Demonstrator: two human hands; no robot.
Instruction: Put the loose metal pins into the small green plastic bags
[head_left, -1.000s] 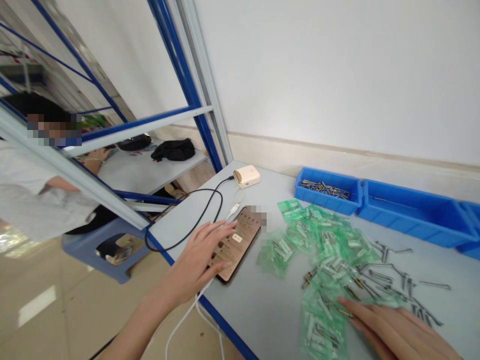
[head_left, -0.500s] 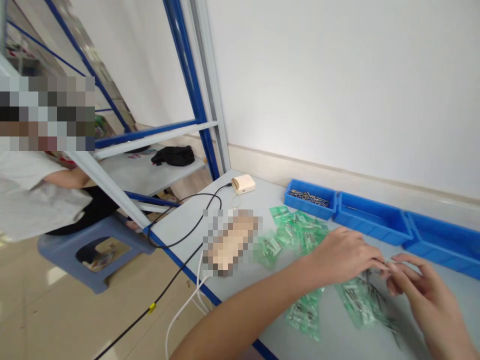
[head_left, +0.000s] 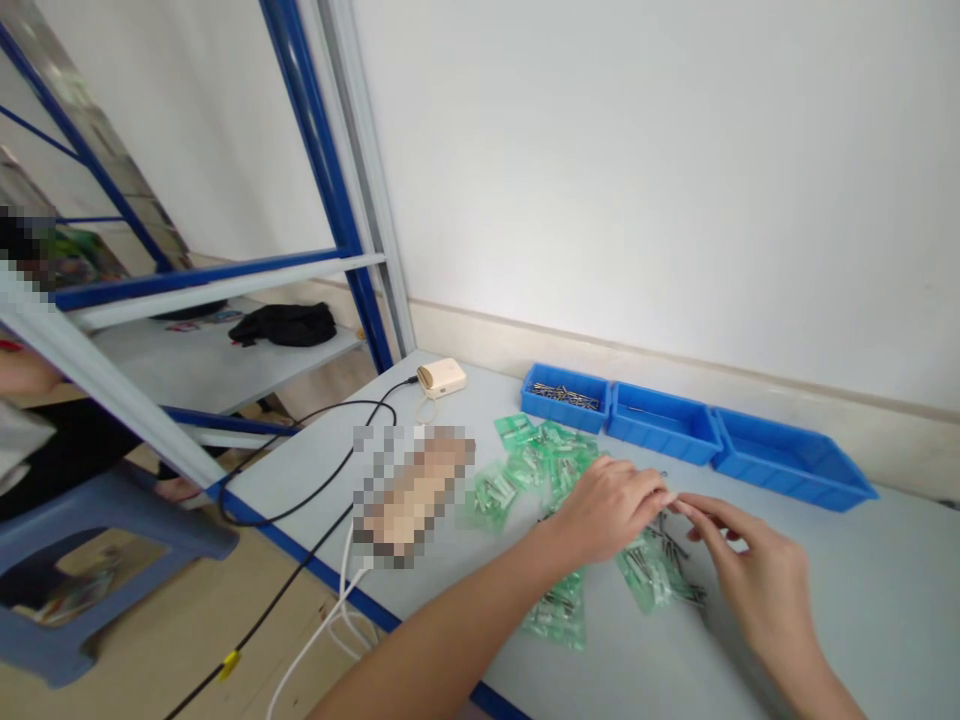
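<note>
- The left hand [head_left: 611,507] curls, its fingertips meeting those of the half-curled right hand [head_left: 761,570] (I cannot tell what either one grips).
- Green packets [head_left: 651,578] and loose metal pins [head_left: 696,597] lie below on the table [head_left: 862,610].
- Blue bins [head_left: 787,468] stand behind.

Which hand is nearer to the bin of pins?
Left. The left hand is in front of the bin, slightly right; the right hand is farther right, nearer the camera.
</note>
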